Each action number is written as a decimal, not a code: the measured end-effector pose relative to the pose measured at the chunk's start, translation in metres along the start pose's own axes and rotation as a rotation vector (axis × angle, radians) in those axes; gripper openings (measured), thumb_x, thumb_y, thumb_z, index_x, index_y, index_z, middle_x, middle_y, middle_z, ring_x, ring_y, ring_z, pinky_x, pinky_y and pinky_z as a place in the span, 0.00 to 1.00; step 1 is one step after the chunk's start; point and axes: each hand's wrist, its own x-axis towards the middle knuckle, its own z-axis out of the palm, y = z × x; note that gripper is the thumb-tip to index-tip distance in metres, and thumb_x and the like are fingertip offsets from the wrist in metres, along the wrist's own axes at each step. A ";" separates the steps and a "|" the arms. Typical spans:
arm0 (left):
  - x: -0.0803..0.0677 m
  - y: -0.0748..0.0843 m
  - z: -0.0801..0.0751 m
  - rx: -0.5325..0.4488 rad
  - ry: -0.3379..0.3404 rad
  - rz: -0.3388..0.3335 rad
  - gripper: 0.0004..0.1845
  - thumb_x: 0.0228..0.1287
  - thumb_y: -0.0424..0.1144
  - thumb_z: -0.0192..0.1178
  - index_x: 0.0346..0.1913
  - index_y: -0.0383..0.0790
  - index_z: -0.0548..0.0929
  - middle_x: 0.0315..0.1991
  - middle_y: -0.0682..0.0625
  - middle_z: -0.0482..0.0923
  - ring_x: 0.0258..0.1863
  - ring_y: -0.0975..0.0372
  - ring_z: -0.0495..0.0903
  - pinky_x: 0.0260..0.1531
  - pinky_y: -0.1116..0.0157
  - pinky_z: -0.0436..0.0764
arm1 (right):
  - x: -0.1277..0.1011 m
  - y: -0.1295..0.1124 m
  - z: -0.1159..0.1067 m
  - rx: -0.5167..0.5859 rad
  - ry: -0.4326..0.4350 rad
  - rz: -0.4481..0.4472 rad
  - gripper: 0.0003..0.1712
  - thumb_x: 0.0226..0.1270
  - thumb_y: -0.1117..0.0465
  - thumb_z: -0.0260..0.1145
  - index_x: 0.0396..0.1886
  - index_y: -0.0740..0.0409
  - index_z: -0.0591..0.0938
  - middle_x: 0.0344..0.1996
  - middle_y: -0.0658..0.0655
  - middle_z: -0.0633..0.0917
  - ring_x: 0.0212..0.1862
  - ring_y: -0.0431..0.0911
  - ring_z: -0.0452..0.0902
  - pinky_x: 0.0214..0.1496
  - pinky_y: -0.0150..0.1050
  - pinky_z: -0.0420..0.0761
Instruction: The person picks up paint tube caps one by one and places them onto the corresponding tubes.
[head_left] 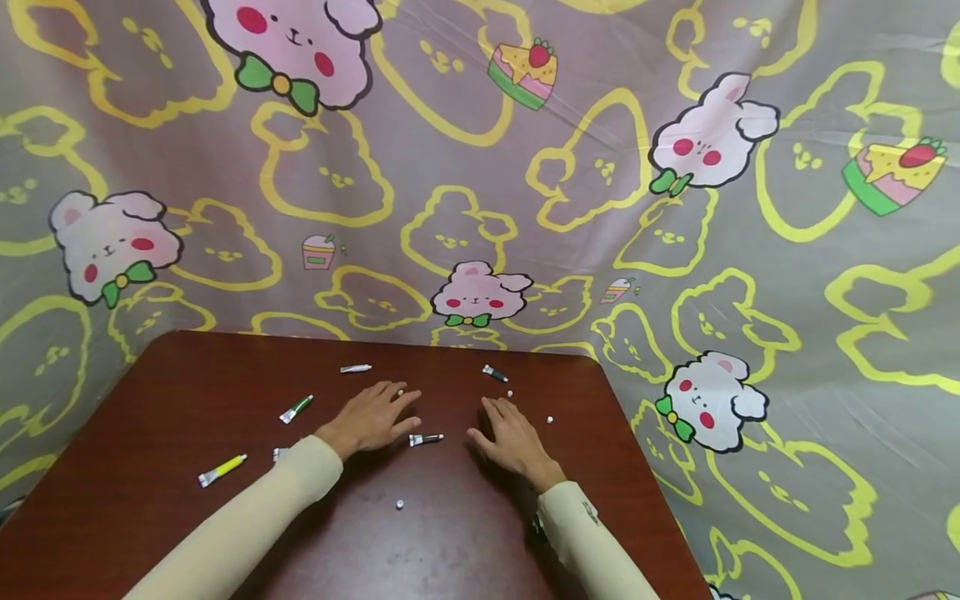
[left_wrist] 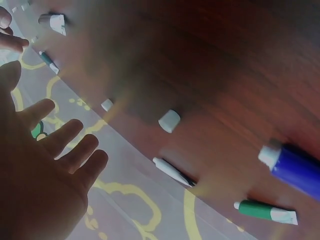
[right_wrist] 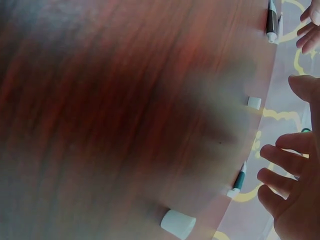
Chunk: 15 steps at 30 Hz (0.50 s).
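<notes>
Both hands lie flat on the dark red-brown table [head_left: 187, 392] with fingers spread and hold nothing. My left hand [head_left: 375, 415] [left_wrist: 60, 145] rests left of centre, my right hand [head_left: 504, 429] [right_wrist: 280, 170] right of centre. A small black paint tube [head_left: 426, 439] [right_wrist: 271, 20] lies between them, close to the left thumb. A dark teal tube [head_left: 495, 373] [right_wrist: 239, 180] lies just beyond the right fingertips. A white tube [head_left: 356, 368] [left_wrist: 172, 171] lies beyond the left hand. A blue tube [left_wrist: 295, 167] sits beside the left sleeve.
A green tube [head_left: 296, 408] [left_wrist: 265, 211] and a yellow tube [head_left: 222, 471] lie on the left of the table. Small white caps are scattered about: one near the front [head_left: 399, 504], one right of the right hand [head_left: 550, 420], another [right_wrist: 178, 223]. A cartoon-bunny cloth [head_left: 675, 250] hangs behind.
</notes>
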 end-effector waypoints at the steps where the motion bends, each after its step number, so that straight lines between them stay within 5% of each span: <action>1: 0.000 0.001 0.001 0.000 -0.005 0.002 0.33 0.84 0.58 0.54 0.80 0.42 0.73 0.77 0.33 0.71 0.77 0.37 0.70 0.75 0.37 0.71 | -0.001 -0.001 0.000 0.000 -0.005 0.000 0.43 0.80 0.38 0.62 0.79 0.65 0.73 0.74 0.70 0.78 0.78 0.66 0.71 0.79 0.63 0.72; 15: 0.003 0.012 0.011 -0.012 -0.027 0.034 0.33 0.81 0.59 0.58 0.77 0.41 0.76 0.75 0.34 0.73 0.77 0.37 0.70 0.76 0.38 0.70 | -0.005 -0.004 0.000 0.007 -0.019 -0.001 0.37 0.81 0.41 0.63 0.76 0.62 0.77 0.72 0.67 0.80 0.76 0.65 0.73 0.79 0.61 0.72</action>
